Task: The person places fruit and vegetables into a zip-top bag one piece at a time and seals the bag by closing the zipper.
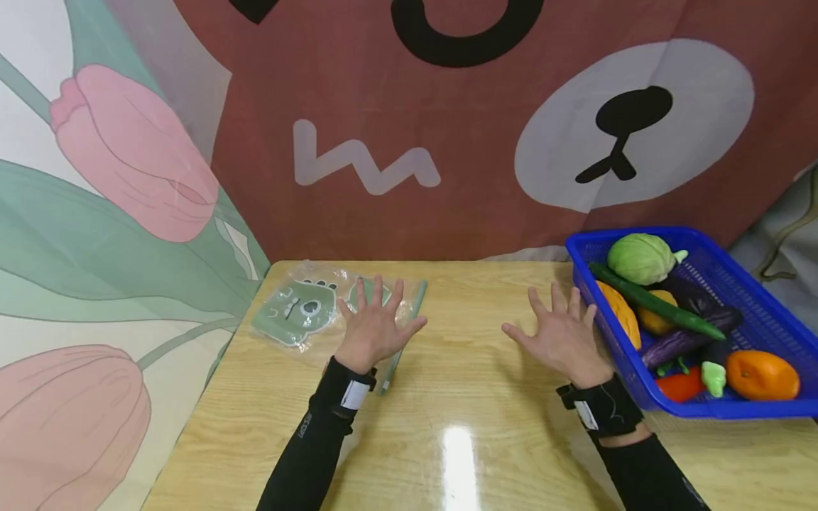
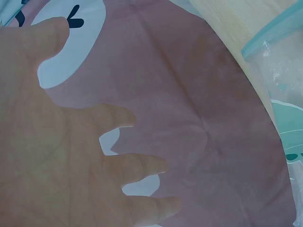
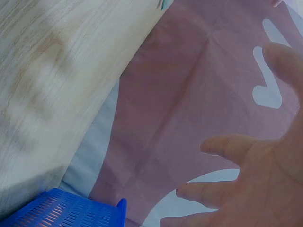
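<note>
My left hand (image 1: 375, 330) is held over the table with its fingers spread and nothing in it. It overlaps a clear plastic zip bag (image 1: 326, 348) with a green cartoon face (image 1: 297, 312) printed on it; part of the bag is hidden behind the hand. My right hand (image 1: 562, 333), also spread and holding nothing, is beside the left side of a blue plastic basket (image 1: 613, 365). Inside the basket are a green cabbage (image 1: 642, 259), a cucumber (image 1: 664, 305), a purple eggplant (image 1: 677, 348) and an orange pumpkin-like piece (image 1: 762, 375).
The wooden table (image 1: 473, 369) meets a hanging cloth (image 1: 383, 227) with a brown bear print at its back edge. A tulip-patterned cloth (image 1: 172, 284) hangs along the left. More vegetables, including a red one (image 1: 680, 385), lie in the basket.
</note>
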A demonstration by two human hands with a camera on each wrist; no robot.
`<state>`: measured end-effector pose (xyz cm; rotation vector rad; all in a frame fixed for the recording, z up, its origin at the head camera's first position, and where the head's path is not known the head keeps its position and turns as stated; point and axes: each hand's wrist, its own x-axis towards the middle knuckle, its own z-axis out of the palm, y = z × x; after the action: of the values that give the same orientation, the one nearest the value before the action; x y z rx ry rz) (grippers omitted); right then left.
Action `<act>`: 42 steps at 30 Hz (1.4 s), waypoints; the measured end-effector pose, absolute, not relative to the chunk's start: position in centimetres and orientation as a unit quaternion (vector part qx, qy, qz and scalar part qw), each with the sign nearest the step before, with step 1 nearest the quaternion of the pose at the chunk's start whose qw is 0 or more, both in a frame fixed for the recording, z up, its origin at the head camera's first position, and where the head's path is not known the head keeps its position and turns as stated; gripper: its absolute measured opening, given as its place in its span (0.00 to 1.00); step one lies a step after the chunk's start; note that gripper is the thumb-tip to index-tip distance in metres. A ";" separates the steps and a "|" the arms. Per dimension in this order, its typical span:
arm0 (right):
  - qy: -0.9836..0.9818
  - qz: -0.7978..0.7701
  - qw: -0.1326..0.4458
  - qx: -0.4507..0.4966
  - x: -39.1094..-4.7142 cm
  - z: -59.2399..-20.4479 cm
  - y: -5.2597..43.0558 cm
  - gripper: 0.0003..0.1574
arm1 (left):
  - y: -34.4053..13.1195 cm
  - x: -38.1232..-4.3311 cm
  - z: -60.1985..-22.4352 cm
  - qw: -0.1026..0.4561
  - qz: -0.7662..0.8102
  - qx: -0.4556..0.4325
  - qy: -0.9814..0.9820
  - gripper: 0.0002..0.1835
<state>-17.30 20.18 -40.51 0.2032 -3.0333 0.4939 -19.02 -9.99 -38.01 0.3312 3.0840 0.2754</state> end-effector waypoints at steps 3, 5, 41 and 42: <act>-0.984 0.163 0.033 0.068 -17.3 -40.5 20.1 0.59 | -10.0 -18.9 -38.0 0.014 0.095 0.106 0.990 0.44; -0.983 0.165 0.033 0.069 -17.3 -40.6 20.1 0.59 | -9.9 -18.9 -38.0 0.015 0.099 0.108 0.989 0.44; -0.968 0.223 -0.012 0.113 -17.7 -42.6 16.5 0.42 | -9.6 -20.9 -43.8 0.056 0.061 0.088 0.993 0.37; -0.968 0.222 -0.017 0.119 -17.8 -42.8 15.7 0.42 | -9.6 -21.0 -44.2 0.057 0.057 0.084 0.993 0.37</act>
<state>-17.81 15.74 -42.83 0.3766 -3.0730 0.7052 -20.97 -9.61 -44.18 0.2561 3.0111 0.1735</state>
